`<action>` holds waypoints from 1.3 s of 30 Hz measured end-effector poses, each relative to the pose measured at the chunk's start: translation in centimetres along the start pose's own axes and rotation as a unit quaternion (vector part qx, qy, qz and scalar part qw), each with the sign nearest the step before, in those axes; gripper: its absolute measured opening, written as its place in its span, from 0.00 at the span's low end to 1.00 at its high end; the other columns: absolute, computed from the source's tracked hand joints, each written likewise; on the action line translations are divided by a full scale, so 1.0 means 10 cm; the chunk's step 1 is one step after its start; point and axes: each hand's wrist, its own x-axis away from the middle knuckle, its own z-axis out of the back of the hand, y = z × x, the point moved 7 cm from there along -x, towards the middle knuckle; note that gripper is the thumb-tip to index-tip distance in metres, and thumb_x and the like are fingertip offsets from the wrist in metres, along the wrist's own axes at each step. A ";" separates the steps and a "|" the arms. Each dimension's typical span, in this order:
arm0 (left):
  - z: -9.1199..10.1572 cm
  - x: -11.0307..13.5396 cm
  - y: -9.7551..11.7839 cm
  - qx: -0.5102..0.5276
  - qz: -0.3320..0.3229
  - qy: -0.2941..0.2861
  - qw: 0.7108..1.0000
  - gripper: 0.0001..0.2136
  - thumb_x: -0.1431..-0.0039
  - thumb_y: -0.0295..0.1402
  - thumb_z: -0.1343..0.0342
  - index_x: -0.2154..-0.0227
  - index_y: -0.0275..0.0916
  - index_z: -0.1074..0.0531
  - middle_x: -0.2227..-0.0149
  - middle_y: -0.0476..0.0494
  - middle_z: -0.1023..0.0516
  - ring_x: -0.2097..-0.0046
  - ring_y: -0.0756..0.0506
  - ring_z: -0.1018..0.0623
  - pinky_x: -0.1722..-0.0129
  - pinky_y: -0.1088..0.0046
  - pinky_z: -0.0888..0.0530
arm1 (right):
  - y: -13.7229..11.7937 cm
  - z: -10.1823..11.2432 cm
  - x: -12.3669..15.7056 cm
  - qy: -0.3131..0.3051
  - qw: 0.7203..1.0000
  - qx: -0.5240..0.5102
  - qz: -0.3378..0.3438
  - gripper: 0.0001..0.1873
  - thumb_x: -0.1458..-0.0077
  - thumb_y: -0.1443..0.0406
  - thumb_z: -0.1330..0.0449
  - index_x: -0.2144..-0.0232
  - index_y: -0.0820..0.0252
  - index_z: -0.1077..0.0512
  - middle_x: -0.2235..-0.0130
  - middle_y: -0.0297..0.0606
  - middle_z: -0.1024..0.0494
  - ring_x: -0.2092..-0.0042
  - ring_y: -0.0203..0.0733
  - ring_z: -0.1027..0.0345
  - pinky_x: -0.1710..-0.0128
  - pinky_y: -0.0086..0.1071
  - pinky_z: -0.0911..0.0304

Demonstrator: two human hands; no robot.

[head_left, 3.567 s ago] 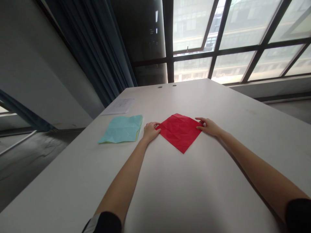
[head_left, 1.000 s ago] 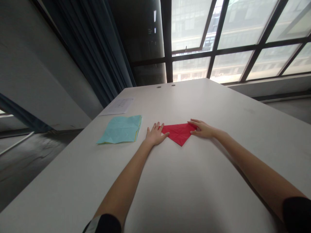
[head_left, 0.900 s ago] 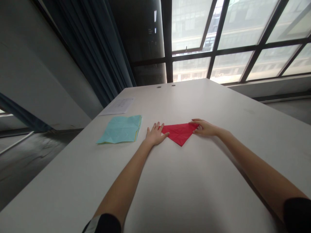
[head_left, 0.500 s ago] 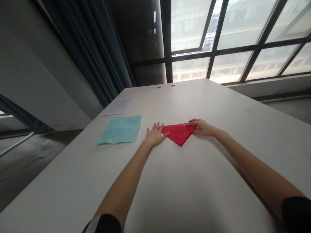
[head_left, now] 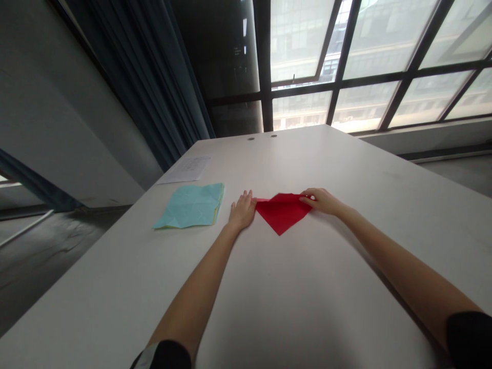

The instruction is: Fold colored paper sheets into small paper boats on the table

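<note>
A red sheet of paper (head_left: pixel 281 212), folded into a triangle with its point toward me, lies on the white table (head_left: pixel 292 287). My left hand (head_left: pixel 242 210) rests flat beside the triangle's left corner, fingers stretched out and touching the paper's edge. My right hand (head_left: pixel 322 201) pinches the right corner of the red paper, where the top layer looks slightly lifted.
A stack of light blue and yellow paper sheets (head_left: pixel 192 205) lies left of my left hand. A white printed sheet (head_left: pixel 186 169) sits farther back near the table's left edge. Dark curtains and large windows stand beyond the table.
The red sheet went from an open diamond to a folded triangle. In the last half second my right hand gripped its right corner and the top layer began lifting; my left hand slid slightly left.
</note>
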 end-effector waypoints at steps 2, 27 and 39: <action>0.01 -0.01 -0.01 0.011 0.002 0.013 1.000 0.31 0.40 0.49 0.80 0.39 0.39 0.57 0.37 0.40 0.56 0.37 0.42 0.50 0.43 0.50 0.49 | 0.03 0.04 0.00 0.023 0.999 -0.022 -0.035 0.15 0.45 0.60 0.52 0.65 0.58 0.27 0.67 0.37 0.23 0.67 0.40 0.31 0.65 0.33 0.38; -0.03 0.03 0.05 -0.055 -0.022 -0.034 0.998 0.43 0.52 0.62 0.64 0.39 0.38 0.60 0.36 0.39 0.58 0.37 0.37 0.54 0.42 0.50 0.52 | 0.13 -0.10 0.09 0.005 0.987 0.148 -0.054 0.18 0.47 0.54 0.49 0.59 0.53 0.28 0.57 0.40 0.25 0.52 0.50 0.39 0.53 0.44 0.47; -0.07 -0.01 0.00 -0.077 -0.018 -0.042 0.996 0.39 0.50 0.59 0.63 0.41 0.38 0.52 0.37 0.39 0.55 0.37 0.38 0.53 0.42 0.51 0.52 | 0.06 -0.07 0.09 0.041 0.995 0.094 0.007 0.14 0.46 0.60 0.50 0.72 0.58 0.27 0.64 0.40 0.25 0.60 0.42 0.36 0.57 0.34 0.44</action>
